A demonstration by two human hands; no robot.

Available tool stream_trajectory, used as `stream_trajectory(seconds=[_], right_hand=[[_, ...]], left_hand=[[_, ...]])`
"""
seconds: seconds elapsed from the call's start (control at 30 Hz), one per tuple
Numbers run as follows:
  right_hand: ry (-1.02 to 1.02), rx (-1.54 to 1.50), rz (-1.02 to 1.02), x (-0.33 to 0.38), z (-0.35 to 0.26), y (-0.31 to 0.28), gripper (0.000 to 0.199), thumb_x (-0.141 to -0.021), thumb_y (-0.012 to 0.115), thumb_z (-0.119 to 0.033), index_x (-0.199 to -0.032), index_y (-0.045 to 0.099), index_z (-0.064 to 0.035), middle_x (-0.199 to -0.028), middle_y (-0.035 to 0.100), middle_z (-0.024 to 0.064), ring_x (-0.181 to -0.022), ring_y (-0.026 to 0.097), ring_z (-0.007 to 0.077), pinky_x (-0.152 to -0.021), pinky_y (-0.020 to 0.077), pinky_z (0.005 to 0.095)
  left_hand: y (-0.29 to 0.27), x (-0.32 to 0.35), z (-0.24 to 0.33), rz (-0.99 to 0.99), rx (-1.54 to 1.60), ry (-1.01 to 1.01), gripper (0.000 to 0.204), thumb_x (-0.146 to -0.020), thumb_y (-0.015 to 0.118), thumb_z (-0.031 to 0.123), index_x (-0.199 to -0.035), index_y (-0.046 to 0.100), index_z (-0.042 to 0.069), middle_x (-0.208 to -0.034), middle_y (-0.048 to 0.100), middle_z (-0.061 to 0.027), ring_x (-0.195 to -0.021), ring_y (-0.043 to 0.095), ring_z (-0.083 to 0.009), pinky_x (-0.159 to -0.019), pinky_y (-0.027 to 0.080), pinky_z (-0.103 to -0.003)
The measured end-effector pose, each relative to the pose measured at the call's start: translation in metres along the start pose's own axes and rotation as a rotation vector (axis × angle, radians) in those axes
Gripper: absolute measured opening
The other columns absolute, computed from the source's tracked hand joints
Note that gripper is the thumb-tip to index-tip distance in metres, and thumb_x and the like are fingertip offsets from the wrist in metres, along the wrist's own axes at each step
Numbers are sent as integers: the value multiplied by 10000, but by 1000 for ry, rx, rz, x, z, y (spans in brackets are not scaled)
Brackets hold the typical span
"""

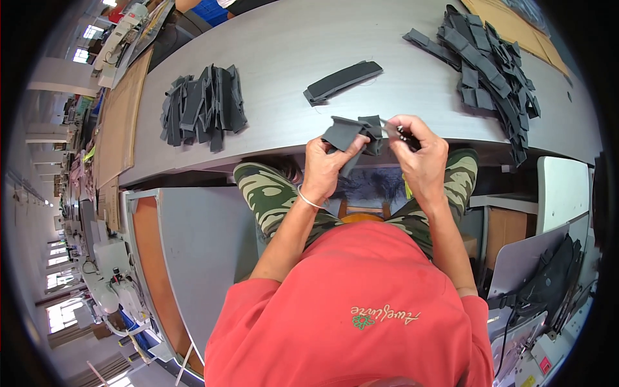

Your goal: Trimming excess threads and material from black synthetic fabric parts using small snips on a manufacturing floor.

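Observation:
My left hand [325, 169] pinches dark grey fabric pieces [342, 134] above the table's near edge. The fabric is folded, and one end sticks out toward my other hand. In my right hand [422, 158] are small dark thread snips [405, 137], partly hidden by the fingers. Their metal tip points left, close against the fabric. Past my hands, a short stack of grey fabric strips [343, 81] lies slantwise on the table, with loose threads at its edges.
The light grey table [277, 58] carries a heap of grey fabric strips [205, 106] on the left. A larger tangle of folded strips [483, 61] lies at right, drooping over the near edge. A grey cabinet [200, 238] stands left of my legs; a white panel [562, 193] stands right.

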State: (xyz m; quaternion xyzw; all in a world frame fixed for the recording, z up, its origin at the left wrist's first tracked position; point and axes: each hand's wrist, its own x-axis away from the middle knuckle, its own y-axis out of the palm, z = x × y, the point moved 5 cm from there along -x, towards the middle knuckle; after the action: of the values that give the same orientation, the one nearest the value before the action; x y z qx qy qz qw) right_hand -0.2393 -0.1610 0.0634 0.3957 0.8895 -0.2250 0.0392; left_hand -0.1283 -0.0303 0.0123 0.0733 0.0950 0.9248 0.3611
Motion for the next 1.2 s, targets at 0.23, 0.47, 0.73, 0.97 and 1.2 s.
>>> stream_trajectory(seconds=[0.23,0.47,0.73,0.97,1.2], right_hand=[[-60,61,-93,1,-10,6,184,-796,688,-167,-966,675,-97,-846,663,71,-738,628,213,-651,481,310],[-238,183,-105,6,-16,17,131,-792,679,-184,-908,699,-126,-797,672,37,-725,629,227,-654,476,339],[-334,380,-147,6,-22,16,91,-782,691,-186,-850,700,-125,-807,680,1,-669,602,199,-623,425,326],[-39,-128,-88,-2,-2,6,276,-758,713,-120,-1028,662,-94,-869,663,54,-741,630,209,-684,500,293],[-419,373,-61,-7,-14,21,289,-687,740,-125,-971,688,-151,-751,600,54,-683,591,233,-630,454,328]], left_hand=[[-9,-1,3,61,235,43,164,-880,650,93,-987,672,-29,-942,692,-127,-868,643,-160,-830,491,-276],[-8,0,7,69,162,106,170,-880,656,105,-986,685,-24,-939,698,-112,-862,636,-138,-821,489,-259],[-9,-1,0,53,96,86,175,-879,662,125,-980,688,-15,-919,701,-91,-854,625,-114,-791,484,-244],[-4,-3,6,-24,116,107,130,-962,496,104,-1060,473,21,-933,649,-97,-868,589,-107,-789,466,-247],[15,7,4,-109,-294,134,297,-906,548,70,-1119,341,47,-997,633,-129,-910,528,-97,-801,443,-246]])
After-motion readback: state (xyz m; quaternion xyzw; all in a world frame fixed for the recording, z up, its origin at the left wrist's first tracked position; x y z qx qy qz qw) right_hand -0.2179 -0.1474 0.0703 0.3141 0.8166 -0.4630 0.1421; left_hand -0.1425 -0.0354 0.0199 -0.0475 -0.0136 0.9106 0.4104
